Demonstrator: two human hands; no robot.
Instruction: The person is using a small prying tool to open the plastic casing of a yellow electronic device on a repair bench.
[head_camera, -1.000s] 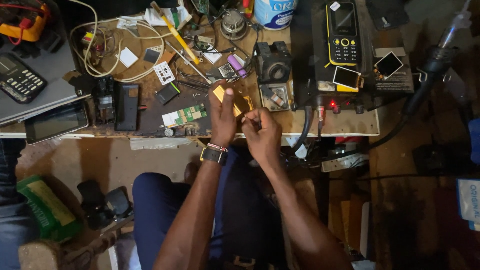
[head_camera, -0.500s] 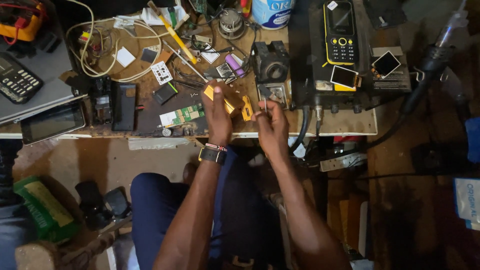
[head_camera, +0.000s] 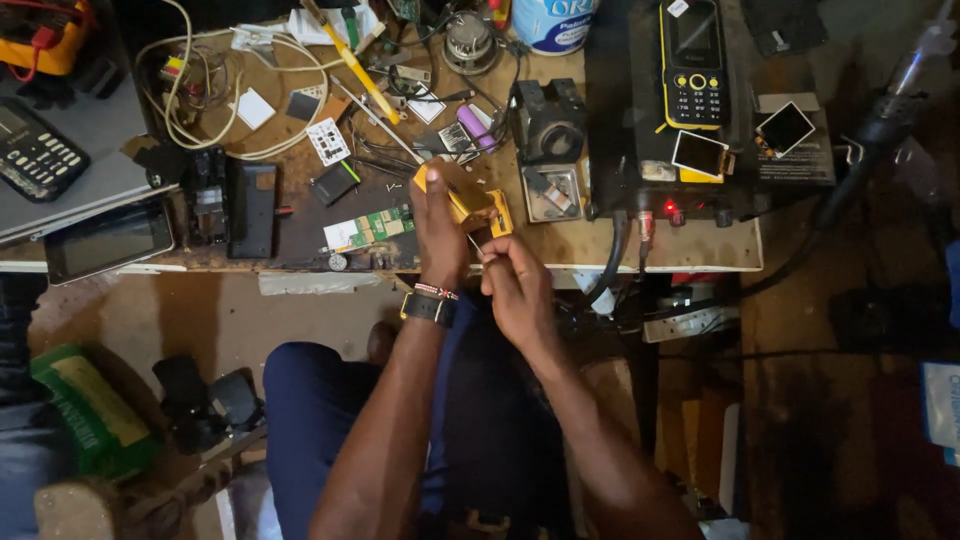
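My left hand (head_camera: 440, 228), with a dark watch on the wrist, grips a small yellow phone casing (head_camera: 470, 200) over the front edge of the cluttered workbench (head_camera: 700, 258). Just to its right, my right hand (head_camera: 515, 285) pinches a thin metal tool (head_camera: 477, 246) whose tip touches the casing. Both forearms reach up from my lap. A green circuit board (head_camera: 372, 228) lies on the bench left of my left hand.
A black and yellow keypad phone (head_camera: 693, 65) rests on a dark box with a red light (head_camera: 668, 208). Tangled cream cables (head_camera: 215, 95), a black phone body (head_camera: 252, 208), a tablet (head_camera: 108, 240), a purple cylinder (head_camera: 473, 127) and a yellow-handled tool (head_camera: 355, 65) crowd the bench.
The yellow casing has turned in my left hand, and my right hand has shifted slightly down and left, bringing the thin tool against it.
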